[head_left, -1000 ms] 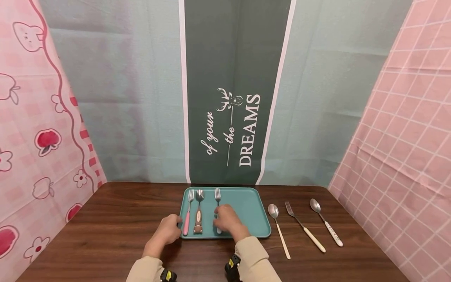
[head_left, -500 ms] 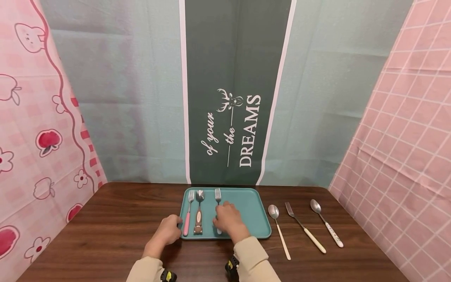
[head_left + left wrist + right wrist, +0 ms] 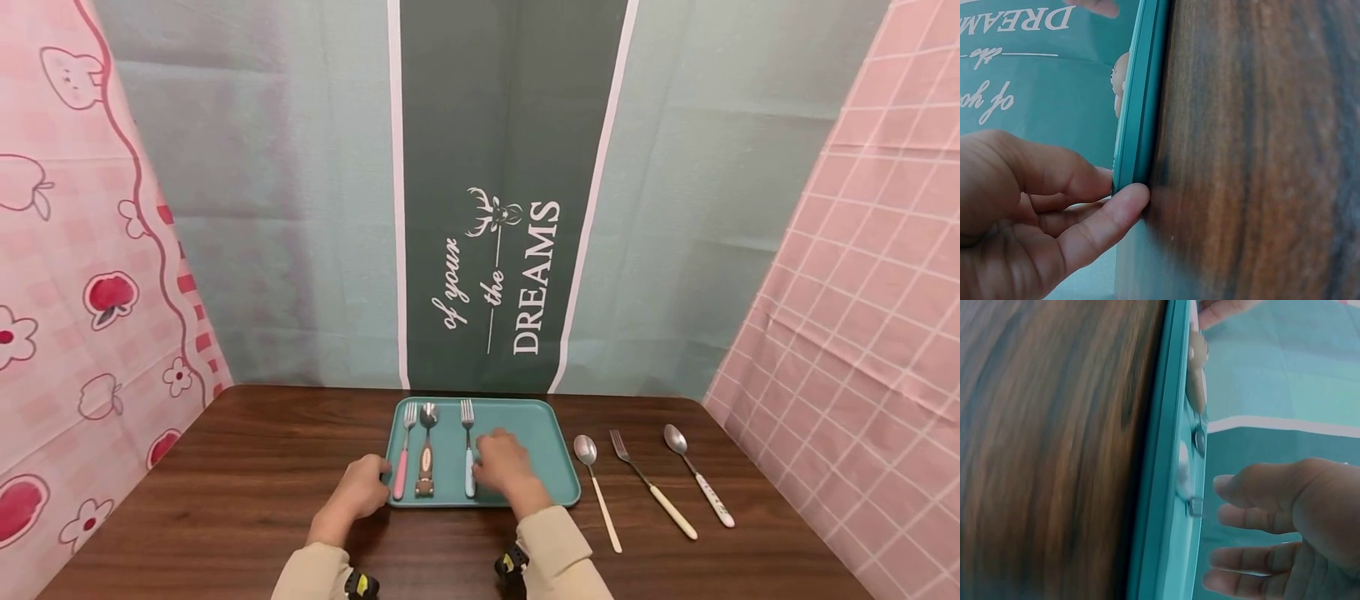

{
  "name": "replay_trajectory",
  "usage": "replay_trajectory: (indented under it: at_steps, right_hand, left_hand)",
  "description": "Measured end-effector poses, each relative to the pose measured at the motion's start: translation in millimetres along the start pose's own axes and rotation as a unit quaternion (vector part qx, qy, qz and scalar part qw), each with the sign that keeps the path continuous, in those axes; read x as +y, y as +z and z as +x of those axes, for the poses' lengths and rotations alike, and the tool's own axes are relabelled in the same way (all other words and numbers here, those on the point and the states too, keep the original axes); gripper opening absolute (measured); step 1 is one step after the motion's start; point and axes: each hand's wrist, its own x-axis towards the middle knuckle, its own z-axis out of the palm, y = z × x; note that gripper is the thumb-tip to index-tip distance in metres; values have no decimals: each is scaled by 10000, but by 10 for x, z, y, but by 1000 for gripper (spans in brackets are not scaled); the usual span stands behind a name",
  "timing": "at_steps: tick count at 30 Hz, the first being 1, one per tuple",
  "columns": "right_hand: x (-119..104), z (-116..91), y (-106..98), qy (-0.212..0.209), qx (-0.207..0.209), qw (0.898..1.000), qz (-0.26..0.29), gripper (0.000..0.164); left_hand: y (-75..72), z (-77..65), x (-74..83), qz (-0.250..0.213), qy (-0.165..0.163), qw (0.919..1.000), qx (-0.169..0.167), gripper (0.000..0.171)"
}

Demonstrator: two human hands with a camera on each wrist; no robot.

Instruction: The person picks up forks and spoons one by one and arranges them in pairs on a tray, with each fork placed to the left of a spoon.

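Observation:
A teal tray (image 3: 528, 425) lies on the wooden table. My left hand (image 3: 363, 487) holds its near left corner; in the left wrist view the thumb and fingertips of that left hand (image 3: 1047, 206) meet at the rim. Inside the tray, from the left, lie a pink-handled fork (image 3: 401, 475), a spoon with a brown bear handle (image 3: 426, 462) and a light-blue-handled fork (image 3: 469, 471). Just right of the blue fork is my right hand (image 3: 508, 465). The right wrist view shows this right hand (image 3: 1291, 519) with fingers apart, holding nothing.
Right of the tray, on the table (image 3: 247, 475), lie a spoon with a cream handle (image 3: 600, 500), a fork with a pale yellow handle (image 3: 660, 496) and a spoon with a patterned white handle (image 3: 705, 483). Fabric curtains (image 3: 322, 208) stand behind and at both sides.
My right hand has let go of the light-blue-handled fork and moved slightly right, uncovering its handle. My left hand stays at the tray's corner. The head view has shifted slightly.

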Motion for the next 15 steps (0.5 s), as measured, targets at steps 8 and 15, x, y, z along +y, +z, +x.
replay_trajectory:
  at_steps: [8,15]
  right_hand:
    - [256,-41,-46,279,-77,9996,32,7]
    - [469,-126,-160,169,-170,9997,109,8]
  left_hand:
    - [-18,-11,0,-54,-19,10000,9,42]
    - [-12,-9,2,-75,-31,10000,19,42]
